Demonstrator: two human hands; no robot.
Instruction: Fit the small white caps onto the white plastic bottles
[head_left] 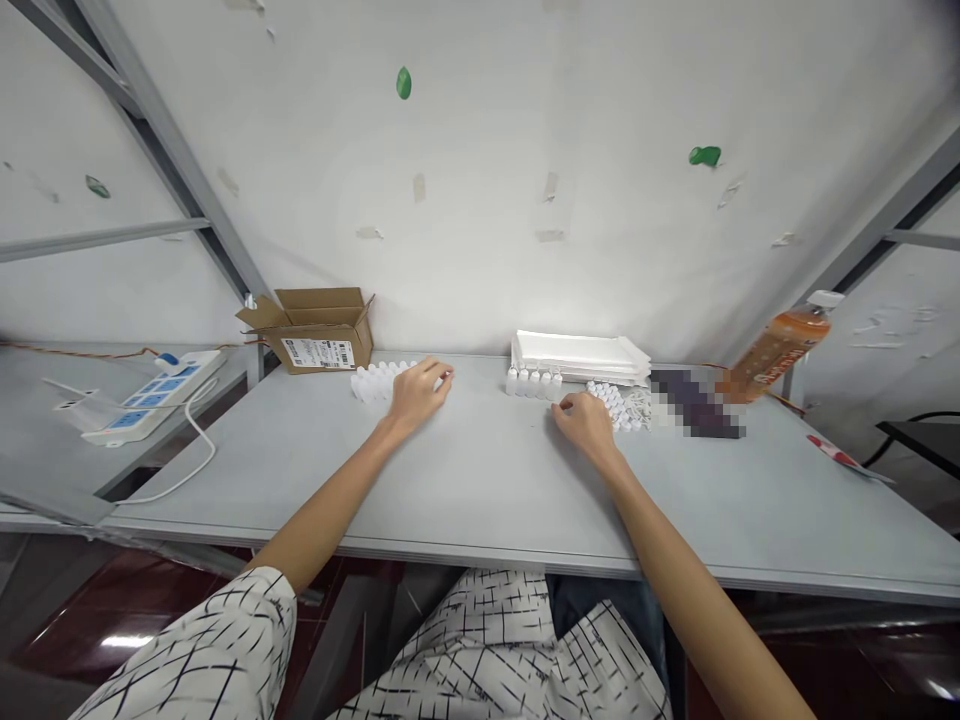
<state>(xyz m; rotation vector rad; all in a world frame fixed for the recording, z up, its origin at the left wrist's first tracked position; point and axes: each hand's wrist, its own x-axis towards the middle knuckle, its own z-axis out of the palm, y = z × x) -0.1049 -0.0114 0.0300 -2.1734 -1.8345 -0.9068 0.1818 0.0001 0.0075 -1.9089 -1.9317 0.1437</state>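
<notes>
My left hand (pixel 420 395) is above the table with its fingers curled in a closed pinch; whatever it may hold is hidden. Just beside it, to the left, stands a cluster of small translucent white bottles (pixel 367 384), partly covered by that hand. My right hand (pixel 585 422) is also closed, its fingertips bent inward, and I cannot make out anything in them. Behind it a short row of small bottles with white tops (pixel 533 383) stands upright. A pile of small white caps (pixel 611 400) lies against the right side of this hand.
Against the wall are an open cardboard box (pixel 322 335) and a stack of white trays or sheets (pixel 577 352). A blurred dark object (pixel 701 405) and an orange drink bottle (pixel 784 345) are at the right. A power strip (pixel 157 398) with a white cable sits left.
</notes>
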